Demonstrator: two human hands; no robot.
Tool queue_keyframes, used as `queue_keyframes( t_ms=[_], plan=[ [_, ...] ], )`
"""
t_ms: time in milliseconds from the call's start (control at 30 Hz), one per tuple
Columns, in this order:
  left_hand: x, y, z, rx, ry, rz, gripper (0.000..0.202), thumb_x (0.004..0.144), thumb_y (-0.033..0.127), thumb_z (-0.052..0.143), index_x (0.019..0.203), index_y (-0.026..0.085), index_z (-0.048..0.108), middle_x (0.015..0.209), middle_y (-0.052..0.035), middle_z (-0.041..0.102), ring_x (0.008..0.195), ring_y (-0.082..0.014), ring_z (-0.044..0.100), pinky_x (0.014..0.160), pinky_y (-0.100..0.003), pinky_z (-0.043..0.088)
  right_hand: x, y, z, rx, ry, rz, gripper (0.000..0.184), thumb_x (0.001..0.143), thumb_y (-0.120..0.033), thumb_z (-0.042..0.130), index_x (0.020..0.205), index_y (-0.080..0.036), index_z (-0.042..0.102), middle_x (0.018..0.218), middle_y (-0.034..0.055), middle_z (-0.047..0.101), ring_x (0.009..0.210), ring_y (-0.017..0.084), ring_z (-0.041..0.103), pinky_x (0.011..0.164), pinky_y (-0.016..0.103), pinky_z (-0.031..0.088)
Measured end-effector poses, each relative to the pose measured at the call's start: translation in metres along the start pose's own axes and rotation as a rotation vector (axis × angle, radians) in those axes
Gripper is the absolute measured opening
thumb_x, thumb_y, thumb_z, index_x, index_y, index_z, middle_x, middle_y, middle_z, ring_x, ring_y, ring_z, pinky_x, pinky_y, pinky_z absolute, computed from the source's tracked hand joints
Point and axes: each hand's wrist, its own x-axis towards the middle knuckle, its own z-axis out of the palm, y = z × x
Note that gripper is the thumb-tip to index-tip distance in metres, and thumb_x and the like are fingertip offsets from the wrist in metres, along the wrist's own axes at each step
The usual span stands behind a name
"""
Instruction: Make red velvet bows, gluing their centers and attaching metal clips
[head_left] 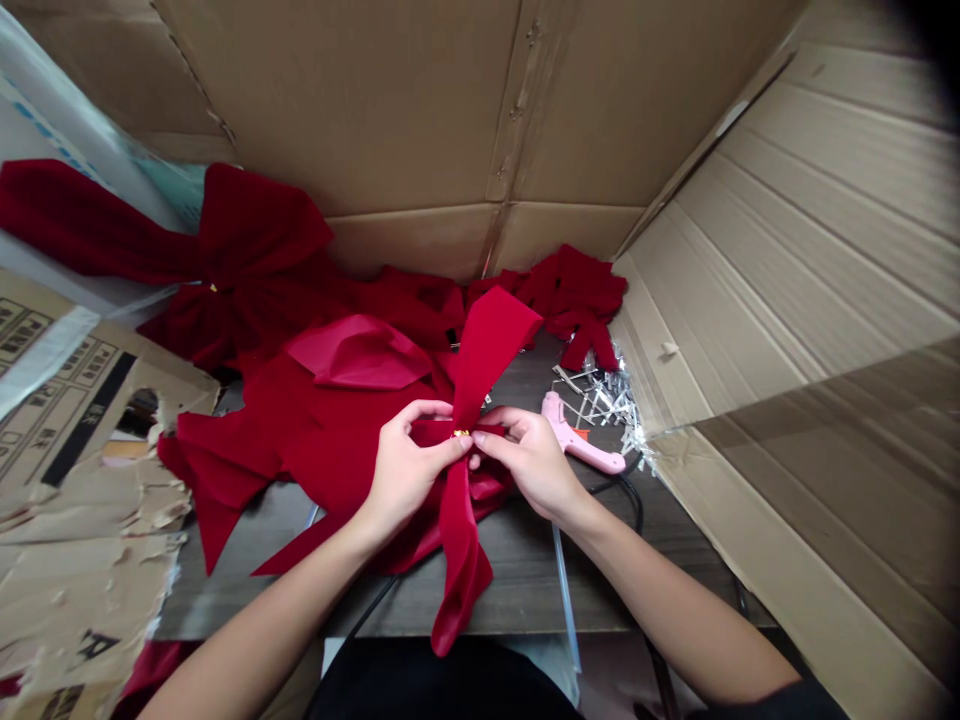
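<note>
**Pinched tight at the gold centre**

The left hand (409, 470) and the right hand (529, 465) meet at the middle of a red velvet ribbon bow (487, 350). The fingers and thumbs of both pinch its gathered centre from either side, and a small gold wire (460, 433) shows between them. One long ribbon loop stands up and away from the hands, while a ribbon tail (459, 575) hangs down toward the person's body.

Just beside the right hand lies a pink hot glue gun (581, 435), with its black cord (619, 490) curving across the dark wood surface (525, 580). A clear glue stick (564, 590) sits near the surface's front edge, and silver tinsel scraps (600, 400) are heaped behind the gun. Under and beyond the hands spreads a second red bow (240, 450). Farther back are a large finished red bow (255, 250) and a crumpled heap of red ribbon (577, 295). Cardboard sheets (795, 250) wall off the right and back, and torn cardboard (82, 570) lies at the left.
</note>
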Motion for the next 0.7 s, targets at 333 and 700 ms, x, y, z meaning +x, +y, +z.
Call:
queue_keyframes(
  t_ms=[333, 700],
  plan=[
    [-0.0007, -0.0014, -0.0007, 0.016, 0.029, 0.093, 0.043, 0.064, 0.023, 0.08, 0.104, 0.016, 0.065, 0.096, -0.005, 0.07, 0.089, -0.0187, 0.068, 0.079, -0.028, 0.054, -0.0003, -0.0036, -0.0001, -0.019, -0.04, 0.001, 0.022, 0.071, -0.031, 0.075, 0.077, -0.013, 0.065, 0.063, 0.0028, 0.069, 0.048, 0.013, 0.06, 0.048, 0.024, 0.046],
    [-0.0014, -0.0004, -0.0004, 0.024, 0.029, 0.103, 0.043, 0.065, 0.022, 0.081, 0.104, 0.017, 0.064, 0.096, -0.0046, 0.07, 0.088, -0.0183, 0.068, 0.079, -0.029, 0.054, -0.0009, -0.002, 0.0013, 0.045, -0.076, 0.023, 0.015, 0.073, -0.025, 0.069, 0.075, -0.014, 0.06, 0.061, 0.0016, 0.068, 0.044, 0.013, 0.061, 0.046, 0.023, 0.048]
  ],
)
